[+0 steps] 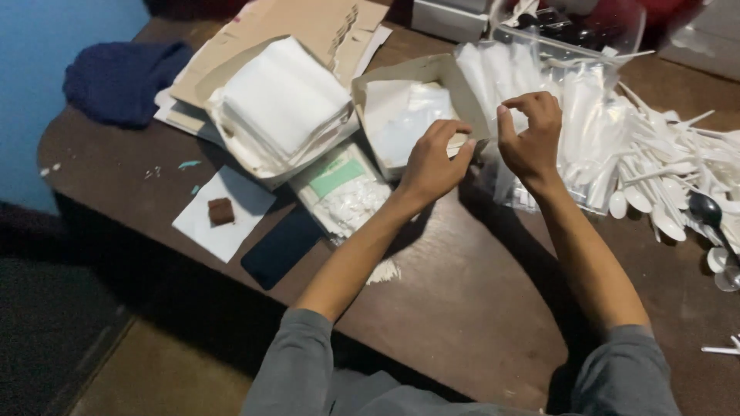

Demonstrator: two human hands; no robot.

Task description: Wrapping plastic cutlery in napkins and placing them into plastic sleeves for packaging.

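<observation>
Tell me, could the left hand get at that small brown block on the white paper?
Probably yes. The left hand is up by the small cardboard box, and only open table and a bag of white bits lie between it and the brown block.

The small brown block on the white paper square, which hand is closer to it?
Left. The left hand is to the right of the small brown block; the right hand is farther right still.

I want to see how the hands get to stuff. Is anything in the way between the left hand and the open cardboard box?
Nothing visible is. The left hand is already at the near edge of the open cardboard box, fingers at its rim. The right hand hangs beside it, over the clear plastic sleeves.
</observation>
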